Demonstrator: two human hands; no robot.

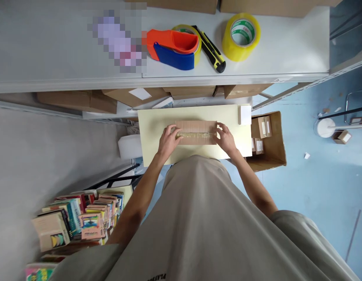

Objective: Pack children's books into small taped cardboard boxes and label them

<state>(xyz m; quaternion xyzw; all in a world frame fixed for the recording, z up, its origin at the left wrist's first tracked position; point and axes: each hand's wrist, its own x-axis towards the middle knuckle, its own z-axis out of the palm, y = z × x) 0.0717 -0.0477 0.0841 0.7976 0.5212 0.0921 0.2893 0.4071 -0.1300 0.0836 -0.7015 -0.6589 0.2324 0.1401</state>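
Note:
A small brown cardboard box lies lengthwise on a pale yellow board. A shiny strip, seemingly clear tape, runs along the seam on its top. My left hand grips the box's left end, thumb near the seam and fingers at the far corner. At the opposite end my right hand holds the box in the same way, fingers curled at the corner. The undersides of both hands are out of sight. Beyond my right hand, a small white box rests at the board's far right corner.
On the grey shelf ahead are an orange-and-blue tape dispenser, a utility knife and a yellow tape roll. Right of the board stands an open carton with small boxes inside. Books are stacked at lower left.

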